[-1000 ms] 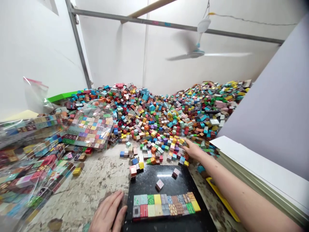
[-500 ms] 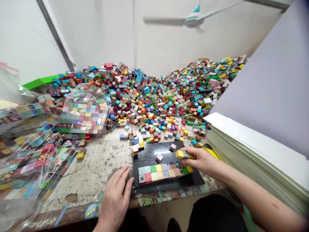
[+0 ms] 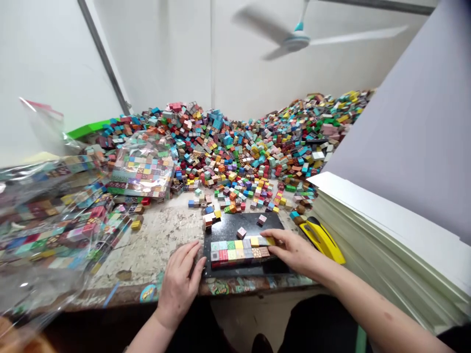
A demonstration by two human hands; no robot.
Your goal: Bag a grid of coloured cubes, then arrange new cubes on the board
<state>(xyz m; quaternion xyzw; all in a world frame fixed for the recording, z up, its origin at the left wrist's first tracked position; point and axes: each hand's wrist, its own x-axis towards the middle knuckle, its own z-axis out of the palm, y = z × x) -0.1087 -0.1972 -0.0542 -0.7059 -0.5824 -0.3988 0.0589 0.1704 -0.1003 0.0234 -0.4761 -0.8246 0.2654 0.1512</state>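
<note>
A rectangular block of small patterned cubes (image 3: 235,251) in neat rows lies on a black board (image 3: 221,273). My right hand (image 3: 290,247) has its thumb and fingers closed round a short row of yellow cubes (image 3: 254,241) over the block's right part; the hand hides that end. My left hand (image 3: 182,272) rests at the board's left edge, fingers stretched out, holding nothing and apart from the block. Two loose pinkish cubes, a nearer cube (image 3: 241,233) and a farther cube (image 3: 262,219), sit on the board behind the block.
A large heap of coloured cubes (image 3: 235,152) fills the back. Bagged cube slabs (image 3: 143,169) lie left, with more clear plastic bags (image 3: 44,215) nearer. A yellow box cutter (image 3: 324,240) and a stack of white sheets (image 3: 368,211) are on the right.
My right hand has moved left and brought the yellow cubes down onto the block's right part. The box cutter shows more fully. My left hand stays beside the board while the view shifts slightly.
</note>
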